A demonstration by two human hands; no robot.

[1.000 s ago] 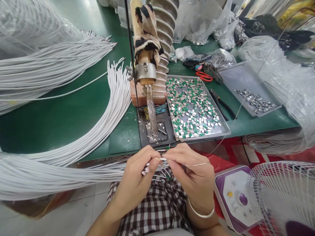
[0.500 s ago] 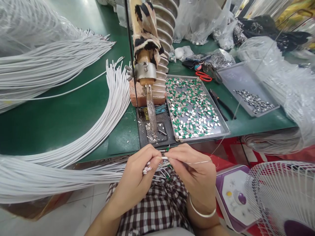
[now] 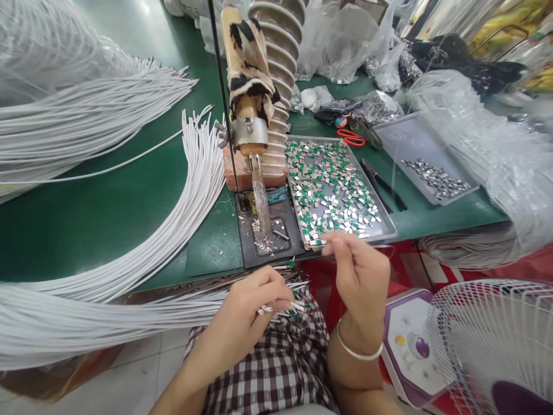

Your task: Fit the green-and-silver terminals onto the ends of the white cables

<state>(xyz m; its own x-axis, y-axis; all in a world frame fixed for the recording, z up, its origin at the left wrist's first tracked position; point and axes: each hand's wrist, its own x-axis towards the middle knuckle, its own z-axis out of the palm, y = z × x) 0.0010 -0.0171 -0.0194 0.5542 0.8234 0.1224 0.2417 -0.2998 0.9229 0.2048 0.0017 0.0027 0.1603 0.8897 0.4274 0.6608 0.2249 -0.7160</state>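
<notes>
My left hand (image 3: 254, 300) is closed around several white cables (image 3: 264, 309), whose cut ends poke out past the fingers. Just beyond its fingertips, more cable ends with small green circuit boards (image 3: 292, 314) lie over my lap. My right hand (image 3: 360, 268) is raised in a pinch at the front edge of a tray (image 3: 391, 233) of small green-and-silver circuit boards (image 3: 332, 190). Whatever sits between its fingertips is too small to make out. Above the black pad (image 3: 246, 242), left of the tray, a soldering iron (image 3: 261, 202) points downward, clamped in a holder.
White cable bundles (image 3: 129, 265) sweep across the left of the green table (image 3: 108, 219). Behind the tray lie red-handled scissors (image 3: 351, 137), pliers (image 3: 384, 184) and a bin (image 3: 436, 199) of metal parts. A fan (image 3: 492, 340) stands at my right; a brick (image 3: 233, 170) sits behind the iron.
My right hand has left the cable end beside my left hand and moved right and up to the tray's front edge. My left hand has lowered slightly, still holding the cables.
</notes>
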